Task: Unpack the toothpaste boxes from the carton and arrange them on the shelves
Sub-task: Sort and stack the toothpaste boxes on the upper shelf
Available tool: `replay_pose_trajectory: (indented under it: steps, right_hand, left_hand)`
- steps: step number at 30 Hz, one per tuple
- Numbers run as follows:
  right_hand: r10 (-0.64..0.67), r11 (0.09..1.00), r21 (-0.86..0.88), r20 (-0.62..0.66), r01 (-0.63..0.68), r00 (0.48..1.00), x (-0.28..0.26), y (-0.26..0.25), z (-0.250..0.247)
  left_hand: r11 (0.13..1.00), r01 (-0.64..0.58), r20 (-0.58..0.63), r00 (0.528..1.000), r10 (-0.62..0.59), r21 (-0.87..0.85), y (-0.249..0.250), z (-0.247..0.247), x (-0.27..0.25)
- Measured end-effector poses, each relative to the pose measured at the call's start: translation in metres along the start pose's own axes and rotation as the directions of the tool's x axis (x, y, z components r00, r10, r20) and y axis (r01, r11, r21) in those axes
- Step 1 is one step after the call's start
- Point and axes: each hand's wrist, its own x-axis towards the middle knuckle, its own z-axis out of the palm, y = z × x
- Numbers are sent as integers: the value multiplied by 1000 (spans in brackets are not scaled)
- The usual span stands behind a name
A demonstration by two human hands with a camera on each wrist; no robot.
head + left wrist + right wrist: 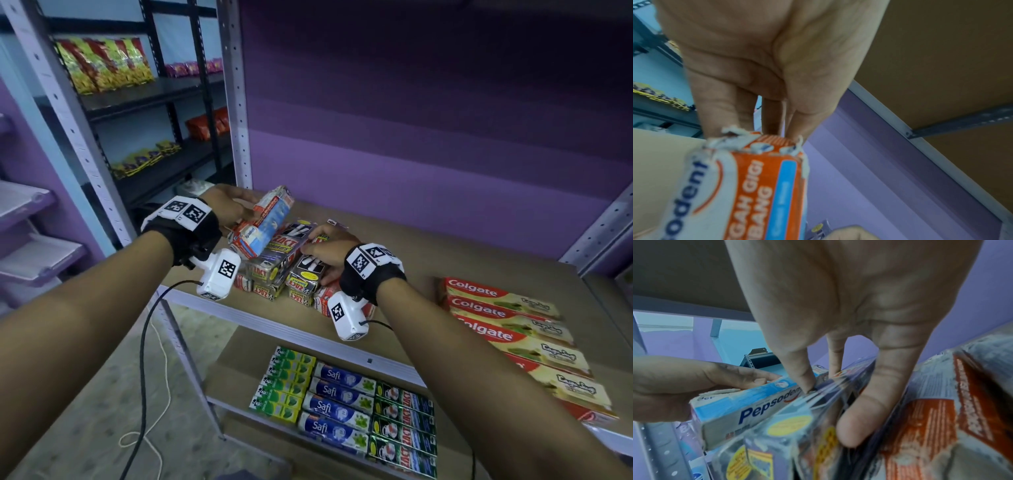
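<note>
My left hand [239, 209] grips a white, blue and red Pepsodent box [270, 222], tilted above the left end of the wooden shelf [428, 260]. In the left wrist view its torn end [756, 162] sits under my left hand's fingers [725, 113]. A loose pile of black Zact boxes [274, 270] lies below it. My right hand [320, 245] holds the top Zact box [291, 240]. In the right wrist view its thumb [869, 410] and a fingertip [805, 382] pinch that wrapped Zact box [824, 402], beside the Pepsodent box [748, 412]. No carton is in view.
Several Colgate boxes [513, 329] lie in a row at the shelf's right. The lower shelf holds green boxes [284, 383], Safi boxes [339, 401] and green Zact boxes [404, 425]. A metal upright [239, 102] stands at the left, with snack racks [137, 102] behind.
</note>
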Motion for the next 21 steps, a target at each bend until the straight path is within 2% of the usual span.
replay_pose_trajectory:
  steps: [4,8,13,17,21]
  right_hand:
    - [-11,984,-175,7,12,1000,4,-3,1]
    - [17,970,-241,44,-6,999,6,-9,-2]
    - [-8,924,-381,19,15,1000,5,-12,-2]
    - [-28,947,-319,6,28,1000,9,-9,-1]
    - [-83,968,-241,-40,71,996,11,-5,3]
  left_hand:
    - [1000,29,-11,1000,-29,8,-12,0,2]
    - [998,56,22,998,-57,37,-21,9,3]
    - [995,98,24,995,-97,-17,-32,24,5]
    - [991,111,36,993,-108,-70,-37,28,8]
    - [995,97,53,994,-98,30,-34,26,7]
